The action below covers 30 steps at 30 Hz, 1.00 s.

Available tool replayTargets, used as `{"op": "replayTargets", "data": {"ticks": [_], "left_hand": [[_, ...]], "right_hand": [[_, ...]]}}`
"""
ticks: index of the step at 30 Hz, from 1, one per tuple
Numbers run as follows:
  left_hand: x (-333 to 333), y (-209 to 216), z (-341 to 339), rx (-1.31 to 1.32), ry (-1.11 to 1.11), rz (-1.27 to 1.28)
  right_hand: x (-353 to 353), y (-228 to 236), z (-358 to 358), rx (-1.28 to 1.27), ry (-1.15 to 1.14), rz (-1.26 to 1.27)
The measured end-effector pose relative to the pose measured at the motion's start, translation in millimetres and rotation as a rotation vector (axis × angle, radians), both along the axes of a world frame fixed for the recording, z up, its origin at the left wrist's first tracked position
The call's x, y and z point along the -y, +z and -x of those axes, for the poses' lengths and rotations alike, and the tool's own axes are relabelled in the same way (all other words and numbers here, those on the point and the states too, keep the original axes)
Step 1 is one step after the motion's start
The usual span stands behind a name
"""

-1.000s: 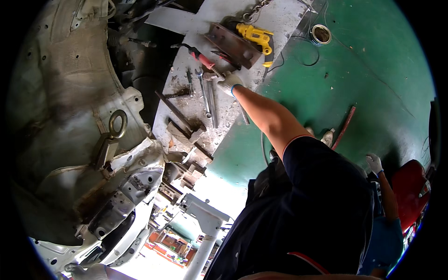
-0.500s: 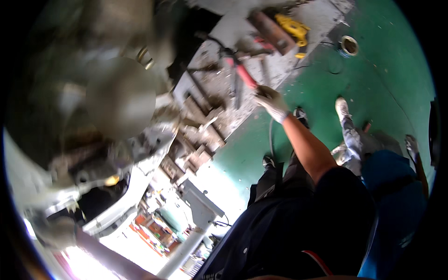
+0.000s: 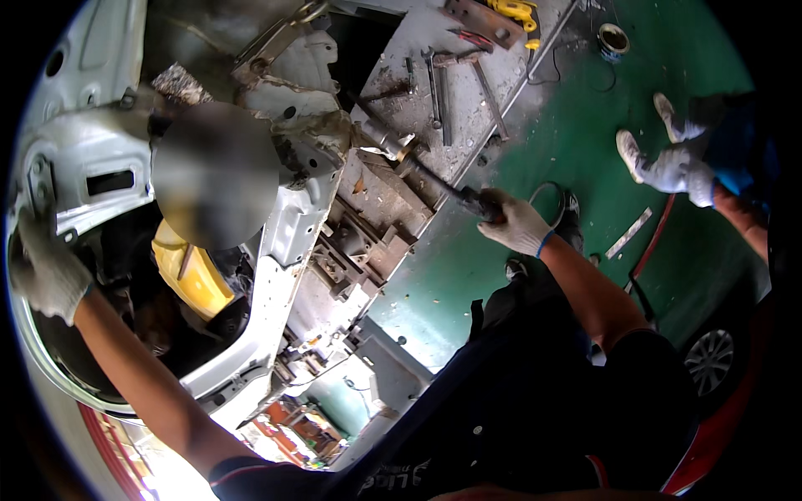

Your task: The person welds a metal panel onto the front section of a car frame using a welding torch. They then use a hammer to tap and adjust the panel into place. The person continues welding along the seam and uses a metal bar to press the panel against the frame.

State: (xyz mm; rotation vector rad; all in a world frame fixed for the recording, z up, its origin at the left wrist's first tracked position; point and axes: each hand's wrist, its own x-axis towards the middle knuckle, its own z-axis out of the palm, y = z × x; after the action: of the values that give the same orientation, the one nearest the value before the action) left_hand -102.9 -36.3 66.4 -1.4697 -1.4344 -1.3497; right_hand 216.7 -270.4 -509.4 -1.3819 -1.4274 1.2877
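Observation:
My right hand, in a pale knit glove, is closed round the black grip of a long tool. A brass-coloured ring and a metal front part show along its shaft. Its tip lies near the edge of the bare car body; I cannot make out whether they touch. My left hand, also gloved, lies against the car body's pale edge at the far left, fingers stretched along it and partly dim. Between the hands, a yellow part sits in a dark opening of the body. A blurred round patch hides some of the metal.
A grey steel bench holds a wrench, a hammer, red-handled pliers and a yellow power tool. A can stands on the green floor. Another person is at the right, near a red hose.
My view has shifted. My left hand has moved up to the car body's edge. My right hand has come slightly nearer, and the tool's black grip shows where a red handle showed before.

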Motion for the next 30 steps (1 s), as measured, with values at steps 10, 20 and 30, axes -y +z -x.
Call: {"op": "replayTargets", "data": {"ticks": [10, 20, 30], "left_hand": [[6, 11, -70, 0.016, -0.054, 0.34], [18, 27, -58, -0.3, 0.359, 0.315], [26, 56, -32, -0.852, 0.547, 0.345]], "right_hand": [[-69, 35, 71, -0.267, 0.011, -0.032], [-135, 27, 123, -0.722, 0.486, 0.24], [-147, 16, 163, -1.089, 0.598, 0.47]]}}
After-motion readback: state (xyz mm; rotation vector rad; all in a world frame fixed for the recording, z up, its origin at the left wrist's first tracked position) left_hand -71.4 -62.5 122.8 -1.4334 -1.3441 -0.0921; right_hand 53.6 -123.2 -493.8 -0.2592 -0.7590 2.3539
